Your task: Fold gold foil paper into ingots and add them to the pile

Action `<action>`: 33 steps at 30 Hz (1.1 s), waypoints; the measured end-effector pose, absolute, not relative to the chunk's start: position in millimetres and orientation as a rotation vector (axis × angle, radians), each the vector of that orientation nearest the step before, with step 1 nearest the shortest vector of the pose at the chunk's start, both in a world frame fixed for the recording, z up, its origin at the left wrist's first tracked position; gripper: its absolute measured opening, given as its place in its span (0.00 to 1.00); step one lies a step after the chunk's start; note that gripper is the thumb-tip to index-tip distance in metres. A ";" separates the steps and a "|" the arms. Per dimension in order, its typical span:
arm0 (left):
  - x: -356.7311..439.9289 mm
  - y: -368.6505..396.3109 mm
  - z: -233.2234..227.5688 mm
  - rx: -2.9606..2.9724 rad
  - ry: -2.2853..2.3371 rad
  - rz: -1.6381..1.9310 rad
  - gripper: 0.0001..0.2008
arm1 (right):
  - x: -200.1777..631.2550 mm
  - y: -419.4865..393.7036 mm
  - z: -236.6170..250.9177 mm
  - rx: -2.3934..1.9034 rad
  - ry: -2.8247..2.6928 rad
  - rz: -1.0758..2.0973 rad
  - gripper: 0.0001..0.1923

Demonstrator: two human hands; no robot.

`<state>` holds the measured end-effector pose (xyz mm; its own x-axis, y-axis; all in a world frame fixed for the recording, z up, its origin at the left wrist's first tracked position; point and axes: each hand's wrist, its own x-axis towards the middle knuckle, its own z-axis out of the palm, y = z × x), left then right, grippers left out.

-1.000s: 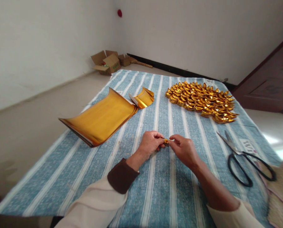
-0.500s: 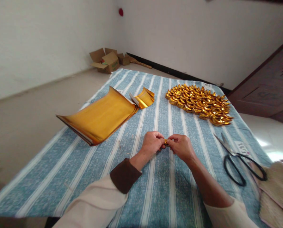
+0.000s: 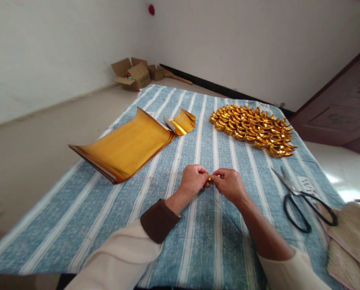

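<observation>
My left hand point(image 3: 194, 179) and my right hand point(image 3: 229, 184) meet over the middle of the table, fingertips pinched from both sides on a small piece of folded gold foil paper point(image 3: 210, 179). Most of that piece is hidden by my fingers. Ahead and to the right lies a cluster of folded gold paper ingots point(image 3: 252, 129), packed close in rows. To the left rests a stack of large gold foil sheets point(image 3: 125, 145) with curled edges. Beside it is a smaller stack of curled gold foil paper point(image 3: 182, 122).
Black-handled scissors point(image 3: 296, 195) lie partly open at the right, near a beige cloth point(image 3: 350, 241). A blue and white striped tablecloth point(image 3: 155, 193) covers the table. Beyond it, an open cardboard box point(image 3: 134, 75) stands on the floor by the wall.
Both hands keep their pinch on the folded gold foil paper, with only slight finger movement. The whole view has shifted slightly; the other things lie as before.
</observation>
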<state>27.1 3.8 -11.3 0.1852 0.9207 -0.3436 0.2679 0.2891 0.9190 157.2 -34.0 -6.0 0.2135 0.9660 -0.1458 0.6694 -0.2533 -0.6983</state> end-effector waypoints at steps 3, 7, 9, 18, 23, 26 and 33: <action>27.4 3.9 -11.1 1.227 1.339 0.674 0.06 | 156.8 -33.7 -5.3 -2.008 -1.513 0.795 0.11; 27.9 3.9 -9.1 1.215 1.334 0.669 0.06 | 156.9 -33.1 -5.7 -2.018 -1.522 0.797 0.11; 28.2 4.0 -8.1 1.210 1.329 0.668 0.07 | 157.1 -32.8 -6.2 -2.016 -1.522 0.801 0.10; 28.2 4.1 -8.7 1.207 1.325 0.668 0.06 | 155.8 -33.1 -4.6 -2.043 -1.516 0.787 0.09; 29.0 4.1 -10.8 1.205 1.334 0.682 0.06 | 154.0 -34.1 -2.0 -2.051 -1.533 0.773 0.10; 29.1 3.8 -10.8 1.210 1.338 0.685 0.06 | 153.8 -34.3 -1.9 -2.056 -1.540 0.759 0.10; 27.2 3.2 -10.0 1.230 1.315 0.688 0.06 | 155.8 -33.8 -4.3 -2.059 -1.587 0.696 0.10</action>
<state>27.2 3.2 -10.0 0.1998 0.9219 -0.3320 0.2528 0.2789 0.9265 155.8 -33.8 -4.3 0.2121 0.9699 -0.1192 0.7444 -0.2394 -0.6233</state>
